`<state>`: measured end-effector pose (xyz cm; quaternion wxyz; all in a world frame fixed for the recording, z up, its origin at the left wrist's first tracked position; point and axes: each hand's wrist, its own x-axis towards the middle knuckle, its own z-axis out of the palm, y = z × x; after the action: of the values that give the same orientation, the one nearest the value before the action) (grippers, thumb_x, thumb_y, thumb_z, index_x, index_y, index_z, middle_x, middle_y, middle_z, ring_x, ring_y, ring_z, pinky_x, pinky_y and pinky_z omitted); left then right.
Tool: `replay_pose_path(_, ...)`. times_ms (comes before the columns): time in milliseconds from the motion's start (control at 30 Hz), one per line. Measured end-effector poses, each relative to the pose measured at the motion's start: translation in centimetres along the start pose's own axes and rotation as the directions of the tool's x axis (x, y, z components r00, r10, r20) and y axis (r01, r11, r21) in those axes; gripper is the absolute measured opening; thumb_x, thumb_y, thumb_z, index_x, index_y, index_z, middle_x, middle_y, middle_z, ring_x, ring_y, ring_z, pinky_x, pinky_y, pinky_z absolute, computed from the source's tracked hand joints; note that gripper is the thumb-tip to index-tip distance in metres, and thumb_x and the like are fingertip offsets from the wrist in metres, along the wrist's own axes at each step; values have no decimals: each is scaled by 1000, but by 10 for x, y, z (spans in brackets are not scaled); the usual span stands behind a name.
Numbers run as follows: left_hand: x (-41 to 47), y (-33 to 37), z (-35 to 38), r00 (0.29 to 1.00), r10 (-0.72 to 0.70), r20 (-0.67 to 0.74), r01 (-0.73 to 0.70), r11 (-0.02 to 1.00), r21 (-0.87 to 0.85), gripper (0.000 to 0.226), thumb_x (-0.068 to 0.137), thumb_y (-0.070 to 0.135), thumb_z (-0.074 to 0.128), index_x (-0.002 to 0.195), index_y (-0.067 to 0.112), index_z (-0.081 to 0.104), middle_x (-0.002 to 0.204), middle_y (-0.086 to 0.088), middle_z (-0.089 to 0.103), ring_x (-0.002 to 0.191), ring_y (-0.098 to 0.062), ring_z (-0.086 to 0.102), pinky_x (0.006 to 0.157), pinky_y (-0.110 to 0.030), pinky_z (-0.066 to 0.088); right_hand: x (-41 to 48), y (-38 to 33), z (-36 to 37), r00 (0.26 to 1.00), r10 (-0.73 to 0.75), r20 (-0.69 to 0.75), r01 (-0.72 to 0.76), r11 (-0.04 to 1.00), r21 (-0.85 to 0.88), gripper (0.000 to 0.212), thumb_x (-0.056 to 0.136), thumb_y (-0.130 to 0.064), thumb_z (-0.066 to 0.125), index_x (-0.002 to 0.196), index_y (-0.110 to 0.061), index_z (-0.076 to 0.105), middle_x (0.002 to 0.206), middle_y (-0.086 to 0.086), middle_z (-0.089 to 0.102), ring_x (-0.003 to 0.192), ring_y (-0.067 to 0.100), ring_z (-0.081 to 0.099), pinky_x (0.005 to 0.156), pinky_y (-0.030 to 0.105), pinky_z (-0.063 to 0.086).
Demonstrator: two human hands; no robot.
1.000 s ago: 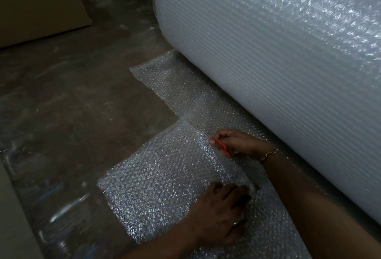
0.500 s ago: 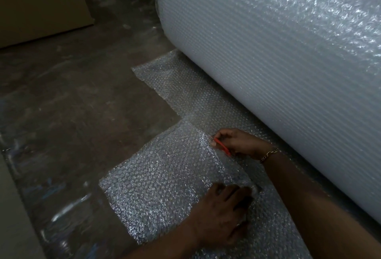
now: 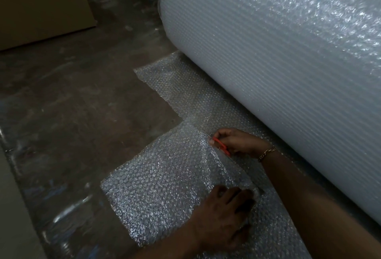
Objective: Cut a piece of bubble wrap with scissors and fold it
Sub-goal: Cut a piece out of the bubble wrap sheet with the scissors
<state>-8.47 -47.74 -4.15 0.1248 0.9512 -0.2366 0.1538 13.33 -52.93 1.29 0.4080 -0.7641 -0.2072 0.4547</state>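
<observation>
bubble wrap [image 3: 165,186] | under left hand [image 3: 222,217] | scissors [image 3: 221,146] in right hand [image 3: 237,142]

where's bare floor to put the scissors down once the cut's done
Bare floor lies left of the sheet, up to the box. It is crowded along the roll, where both hands work.

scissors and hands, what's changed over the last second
Almost nothing: the right hand with the red scissors crept slightly further along the cut. The left hand stays pressed on the bubble wrap piece; the big roll hasn't moved.
</observation>
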Motion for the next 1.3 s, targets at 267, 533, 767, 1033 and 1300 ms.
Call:
replay_pose_path(267, 0, 1, -3, 1000, -8, 10, 8, 1000, 14, 55, 92, 54, 50, 133, 20, 61, 146, -2, 51, 124, -21, 53, 95, -39, 49, 5, 3, -2, 1000, -1, 1, 1, 1000, -5, 26, 85, -34, 78, 93, -13, 65, 63, 1, 59, 53, 12, 49, 51, 25, 36)
replay_pose_path(533, -1, 0, 0, 1000, -6, 0, 6, 1000, -1, 53, 93, 54, 54, 131, 18, 61, 147, -4, 51, 123, -22, 54, 94, -39, 48, 12, -4, 1, 1000, 0, -18, 0, 1000, -17, 33, 84, -40, 77, 95, -12, 64, 62, -1, 58, 50, 11, 49, 47, 22, 36)
replay_pose_path(767, -1, 0, 3, 1000, -7, -7, 7, 1000, -6, 53, 94, 53, 55, 132, 17, 61, 148, -5, 49, 123, -23, 55, 93, -39, 48, 12, -1, -5, 999, -31, -8, 31, 999, -25, 32, 85, -26, 80, 97, 1, 68, 69, -1, 65, 61, 11, 58, 57, 24, 48)
replay_pose_path(1033, -1, 0, 4, 1000, -5, 0, 5, 1000, 20, 54, 94, 55, 52, 134, 19, 61, 148, -3, 49, 122, -22, 55, 94, -39, 48, 23, -6, -1, 1000, 2, -15, -3, 999, -50, 23, 89, -34, 74, 88, -14, 64, 65, 1, 61, 47, 8, 52, 43, 18, 35)
replay_pose_path(1300, -2, 0, 5, 1000, -12, 0, 12, 1000, 19, 52, 96, 55, 52, 132, 19, 61, 149, -3, 48, 123, -22, 54, 96, -39, 47, 25, -3, -3, 998, -55, 18, 55, 998, -26, 23, 85, -31, 79, 90, -12, 69, 69, 1, 62, 58, 11, 54, 55, 26, 43)
